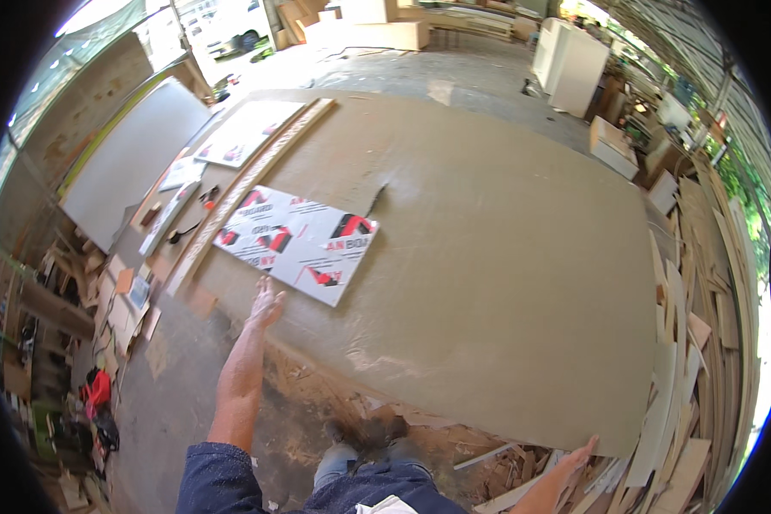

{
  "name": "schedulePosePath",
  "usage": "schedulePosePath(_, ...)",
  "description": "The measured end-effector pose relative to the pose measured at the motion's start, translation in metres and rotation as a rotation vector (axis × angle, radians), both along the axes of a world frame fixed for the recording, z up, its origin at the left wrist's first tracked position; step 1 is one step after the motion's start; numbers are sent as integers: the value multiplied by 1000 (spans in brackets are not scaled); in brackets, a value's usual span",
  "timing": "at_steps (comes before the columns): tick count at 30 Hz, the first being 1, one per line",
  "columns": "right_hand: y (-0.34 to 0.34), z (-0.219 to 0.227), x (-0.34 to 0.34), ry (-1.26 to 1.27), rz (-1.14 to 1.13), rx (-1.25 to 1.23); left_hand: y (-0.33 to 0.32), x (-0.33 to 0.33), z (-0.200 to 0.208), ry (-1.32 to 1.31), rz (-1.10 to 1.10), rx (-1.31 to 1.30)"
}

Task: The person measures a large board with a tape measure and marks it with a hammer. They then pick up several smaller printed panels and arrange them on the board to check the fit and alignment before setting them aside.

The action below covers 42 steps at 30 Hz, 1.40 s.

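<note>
Reaching out with my left arm almost straight, I hold my left hand (266, 305) flat and wide, fingers spread, right at the near edge of the big brown board (505, 257). My left grip holds nothing. The hand is just beside the white printed sheet (298, 241), close to its near corner but not on it, as far as I can tell.

My right hand (579, 454) is low on my right, at the near right corner of the same brown board. Its fingers touch the board's edge. I cannot tell if that grip is pinching the corner or just resting on it.

I count one big brown board lying flat on the floor. I count one white printed sheet on top of it, with red and black marks. A second white printed sheet (247, 131) lies farther away on my left, past a long wooden strip (248, 184). A grey panel (128, 158) leans at the far left. Many thin wood offcuts (685, 377) are stacked along my right. My two shoes (364, 431) stand on sawdust below.
</note>
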State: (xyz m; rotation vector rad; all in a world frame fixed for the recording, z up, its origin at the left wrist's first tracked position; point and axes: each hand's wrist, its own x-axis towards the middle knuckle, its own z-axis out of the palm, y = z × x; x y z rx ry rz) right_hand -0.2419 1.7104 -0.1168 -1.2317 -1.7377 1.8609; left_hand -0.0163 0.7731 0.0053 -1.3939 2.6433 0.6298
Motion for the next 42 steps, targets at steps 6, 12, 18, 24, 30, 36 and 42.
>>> schedulePosePath(6,-36,19,-4,-69,-94,-9,38,41,-8,-177,97,7)
schedulePosePath(12,-30,19,3,-403,-156,507,118,135,-23,-78,482,151)
schedulePosePath(18,-83,27,-27,-395,-124,1423,232,424,-128,-450,517,266)
schedulePosePath(24,-435,56,49,758,850,1032,387,563,-146,-484,1104,644)
schedulePosePath(30,-811,139,229,1223,2018,666,379,580,-152,75,1406,757)
schedulePosePath(36,-1073,138,288,1020,2218,948,296,613,-117,506,1505,690)
schedulePosePath(42,-1170,106,353,799,1881,1366,213,706,-94,462,1577,442)
